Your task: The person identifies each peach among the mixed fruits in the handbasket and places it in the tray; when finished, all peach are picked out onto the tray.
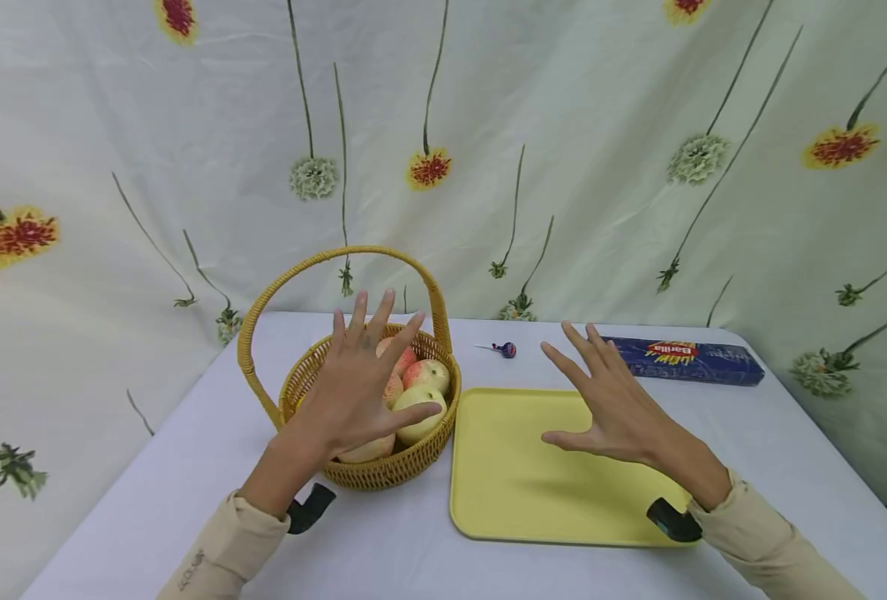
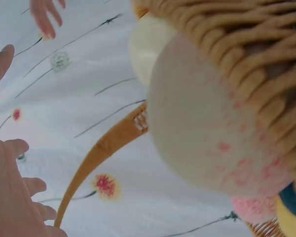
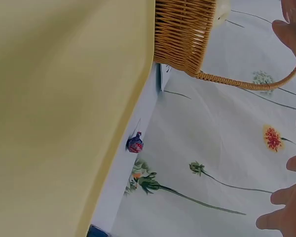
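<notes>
On the left of the table [image 1: 188, 467] stands a wicker basket [image 1: 372, 475] with a tall hoop handle, holding several pale yellow and pink apples [image 1: 426, 375]. The left hand [image 1: 361, 387] hovers just above the basket, palm down, its fingers straight and spread apart; it holds nothing and does not appear to touch the fruit. The left wrist view shows an apple [image 2: 207, 143] very near, pressed against the basket's weave.

Just right of the basket lies a yellow tray [image 1: 518, 483], its left edge close beside the basket wall. The right hand [image 1: 612, 400] floats over the tray, palm down, fingers spread and straight, thumb out to the left, gripping nothing.

Behind the tray lies a small lollipop [image 1: 507, 349] in a blue wrapper. Further right, at the table's back edge, is a long dark blue box [image 1: 687, 360] with the word "Barilla" on a red oval label.
</notes>
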Available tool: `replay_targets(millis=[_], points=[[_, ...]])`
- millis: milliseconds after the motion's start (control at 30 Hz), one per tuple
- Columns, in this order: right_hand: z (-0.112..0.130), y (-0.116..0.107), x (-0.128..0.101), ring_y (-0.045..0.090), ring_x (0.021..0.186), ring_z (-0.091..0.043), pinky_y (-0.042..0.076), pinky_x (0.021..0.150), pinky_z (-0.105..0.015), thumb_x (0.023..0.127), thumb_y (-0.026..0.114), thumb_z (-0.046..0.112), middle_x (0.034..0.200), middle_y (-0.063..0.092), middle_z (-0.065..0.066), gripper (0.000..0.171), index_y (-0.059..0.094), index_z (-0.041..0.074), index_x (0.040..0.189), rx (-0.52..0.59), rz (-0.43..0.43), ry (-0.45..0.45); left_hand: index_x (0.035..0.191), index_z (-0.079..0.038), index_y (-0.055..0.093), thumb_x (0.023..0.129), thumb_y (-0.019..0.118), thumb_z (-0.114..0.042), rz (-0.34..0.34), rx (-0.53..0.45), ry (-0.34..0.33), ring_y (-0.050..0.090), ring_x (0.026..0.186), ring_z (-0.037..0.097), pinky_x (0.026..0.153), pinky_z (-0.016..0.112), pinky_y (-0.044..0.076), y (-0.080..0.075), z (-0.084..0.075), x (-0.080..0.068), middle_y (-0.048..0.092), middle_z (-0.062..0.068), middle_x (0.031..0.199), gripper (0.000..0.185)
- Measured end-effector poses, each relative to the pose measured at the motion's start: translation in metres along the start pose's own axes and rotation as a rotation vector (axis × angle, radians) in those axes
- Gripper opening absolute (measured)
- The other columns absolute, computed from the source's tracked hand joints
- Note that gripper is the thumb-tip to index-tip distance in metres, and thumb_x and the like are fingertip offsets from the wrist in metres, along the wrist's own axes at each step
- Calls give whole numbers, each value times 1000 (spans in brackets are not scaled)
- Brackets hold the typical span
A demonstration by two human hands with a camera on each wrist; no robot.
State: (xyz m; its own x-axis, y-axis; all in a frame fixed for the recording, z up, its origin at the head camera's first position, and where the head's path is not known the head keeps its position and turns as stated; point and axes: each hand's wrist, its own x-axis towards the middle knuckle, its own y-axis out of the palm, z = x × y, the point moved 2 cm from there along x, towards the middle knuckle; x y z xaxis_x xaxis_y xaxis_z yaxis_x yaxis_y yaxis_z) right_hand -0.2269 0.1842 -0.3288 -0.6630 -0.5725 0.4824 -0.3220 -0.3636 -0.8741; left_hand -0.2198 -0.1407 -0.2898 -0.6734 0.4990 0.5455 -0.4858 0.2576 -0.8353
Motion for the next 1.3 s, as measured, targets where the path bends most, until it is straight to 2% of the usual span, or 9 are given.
replay_targets(millis=[167,300,500,600,733,867,1000,1167,1300], points=[[3,3,5,8,145,-43,18,108,-68,74,72,60,161,6,-8,102,19,25,154,107,41,20,155,-21,18,83,34,-81,-138,-25,-27,-7,146,38,114,62,1,-21,10,-1,4,15,160,95],[8,7,12,9,146,-39,23,105,-69,75,74,56,162,3,-3,102,16,28,154,201,76,27,155,-18,16,88,30,-76,-277,-45,-115,-4,147,35,115,59,1,-41,25,-4,3,13,161,90],[17,12,24,16,145,-34,38,98,-64,77,76,50,162,3,0,100,14,31,154,364,99,17,154,-23,18,93,50,-55,-423,-266,-318,12,147,27,116,56,15,-63,58,-16,11,2,161,76],[20,15,31,21,144,-34,40,98,-62,77,77,46,161,4,2,101,14,31,154,425,96,-7,154,-32,17,93,61,-38,-422,-392,-435,29,142,28,108,58,30,-68,73,-22,19,-2,159,75],[23,20,38,23,144,-30,40,99,-60,78,77,44,161,6,3,100,14,30,154,463,98,-40,151,-42,14,95,59,-32,-372,-463,-545,54,122,37,93,59,44,-69,85,-29,39,5,151,72],[27,24,44,20,145,-26,37,102,-60,78,78,44,161,9,2,98,17,29,154,486,100,-56,149,-46,20,97,55,-34,-350,-463,-560,69,99,19,82,24,54,-68,90,-31,57,12,134,64],[30,27,47,19,146,-24,36,106,-55,78,78,42,160,11,2,99,17,27,154,523,109,-62,146,-43,32,98,53,-37,-331,-461,-553,57,80,-17,66,4,42,-66,93,-31,65,15,121,53],[34,32,52,20,145,-21,35,109,-47,77,79,41,160,12,2,100,17,26,154,573,120,-71,135,-25,56,98,52,-37,-324,-491,-558,58,79,-17,66,5,46,-64,98,-31,70,16,108,39],[38,36,56,18,146,-22,29,111,-55,77,78,45,160,14,2,100,18,24,154,553,124,-75,127,-15,62,98,53,-34,-315,-514,-568,62,79,-12,67,6,48,-63,101,-33,70,16,104,36]])
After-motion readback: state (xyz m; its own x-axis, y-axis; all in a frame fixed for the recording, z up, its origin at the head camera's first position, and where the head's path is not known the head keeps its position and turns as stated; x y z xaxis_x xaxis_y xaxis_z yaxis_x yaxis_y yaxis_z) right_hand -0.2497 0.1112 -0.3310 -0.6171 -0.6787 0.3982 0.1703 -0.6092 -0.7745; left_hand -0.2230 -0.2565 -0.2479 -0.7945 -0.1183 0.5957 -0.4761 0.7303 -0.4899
